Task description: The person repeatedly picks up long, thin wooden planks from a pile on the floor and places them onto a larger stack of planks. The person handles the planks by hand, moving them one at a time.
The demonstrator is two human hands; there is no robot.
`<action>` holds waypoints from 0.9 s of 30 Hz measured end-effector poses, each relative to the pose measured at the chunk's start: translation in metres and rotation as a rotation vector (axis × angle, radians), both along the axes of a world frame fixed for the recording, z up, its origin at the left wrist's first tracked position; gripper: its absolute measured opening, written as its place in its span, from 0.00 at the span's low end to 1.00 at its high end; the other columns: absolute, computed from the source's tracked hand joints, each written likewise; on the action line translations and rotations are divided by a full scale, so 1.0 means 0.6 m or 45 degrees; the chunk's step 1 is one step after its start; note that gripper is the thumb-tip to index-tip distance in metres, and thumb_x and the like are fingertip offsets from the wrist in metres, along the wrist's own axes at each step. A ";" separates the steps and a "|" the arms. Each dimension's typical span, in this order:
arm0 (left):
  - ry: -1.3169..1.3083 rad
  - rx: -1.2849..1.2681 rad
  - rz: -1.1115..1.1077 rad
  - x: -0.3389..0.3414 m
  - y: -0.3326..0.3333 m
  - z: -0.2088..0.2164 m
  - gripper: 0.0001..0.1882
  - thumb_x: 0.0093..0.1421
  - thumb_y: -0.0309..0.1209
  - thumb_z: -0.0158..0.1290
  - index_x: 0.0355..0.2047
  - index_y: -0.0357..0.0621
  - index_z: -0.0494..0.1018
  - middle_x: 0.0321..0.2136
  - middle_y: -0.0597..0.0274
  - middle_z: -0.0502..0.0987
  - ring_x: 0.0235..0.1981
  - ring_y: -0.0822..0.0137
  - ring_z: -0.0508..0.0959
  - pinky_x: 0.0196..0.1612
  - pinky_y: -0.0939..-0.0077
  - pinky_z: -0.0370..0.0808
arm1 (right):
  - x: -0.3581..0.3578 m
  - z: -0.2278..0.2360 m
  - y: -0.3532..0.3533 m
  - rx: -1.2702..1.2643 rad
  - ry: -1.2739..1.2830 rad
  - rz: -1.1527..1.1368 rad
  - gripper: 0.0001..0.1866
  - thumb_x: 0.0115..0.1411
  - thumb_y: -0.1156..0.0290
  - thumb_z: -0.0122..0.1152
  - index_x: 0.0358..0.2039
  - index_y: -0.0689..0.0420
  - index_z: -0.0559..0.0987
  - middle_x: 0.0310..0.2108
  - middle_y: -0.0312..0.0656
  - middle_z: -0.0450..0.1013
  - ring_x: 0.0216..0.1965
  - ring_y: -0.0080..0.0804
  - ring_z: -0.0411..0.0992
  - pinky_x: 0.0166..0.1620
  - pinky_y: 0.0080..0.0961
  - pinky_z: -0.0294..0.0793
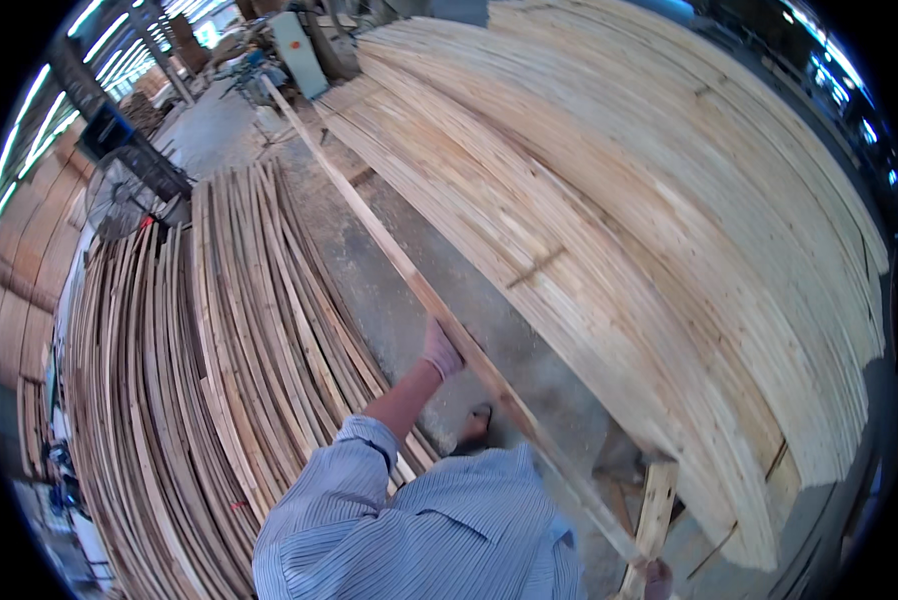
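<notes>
A long, narrow wooden strip (409, 270) runs slantwise from the far left down to the lower right, in front of my body. My left hand (443, 350), in what looks like a pale pinkish glove, is closed on it from its left side, about midway along. At the near end, my right hand (657, 578) is closed round the strip; only a small part of that hand shows at the lower edge. Beneath that end stands a pale upright timber post (657, 505). The strip's far end reaches a machine (297, 52) with a light panel.
Broad stacks of pale boards (609, 200) fill the right side. To the left lie rows of darker, narrow wooden strips (259, 320). Between them runs a strip of concrete floor (379, 290), with my foot (477, 422) on it. A floor fan (121, 192) stands beyond the left rows.
</notes>
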State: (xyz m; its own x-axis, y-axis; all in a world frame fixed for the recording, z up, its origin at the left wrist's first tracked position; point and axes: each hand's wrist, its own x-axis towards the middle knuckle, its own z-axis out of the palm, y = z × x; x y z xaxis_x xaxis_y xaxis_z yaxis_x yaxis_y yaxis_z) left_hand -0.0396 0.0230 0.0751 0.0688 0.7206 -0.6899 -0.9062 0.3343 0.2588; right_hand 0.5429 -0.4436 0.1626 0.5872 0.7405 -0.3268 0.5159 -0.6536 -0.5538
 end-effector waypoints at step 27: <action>0.417 0.093 0.014 -0.086 0.057 0.009 0.41 0.64 0.68 0.48 0.55 0.41 0.65 0.39 0.45 0.76 0.40 0.44 0.80 0.49 0.41 0.79 | -0.117 0.001 0.093 -0.338 0.346 0.490 0.39 0.55 0.58 0.78 0.63 0.57 0.72 0.37 0.48 0.81 0.35 0.35 0.81 0.39 0.34 0.81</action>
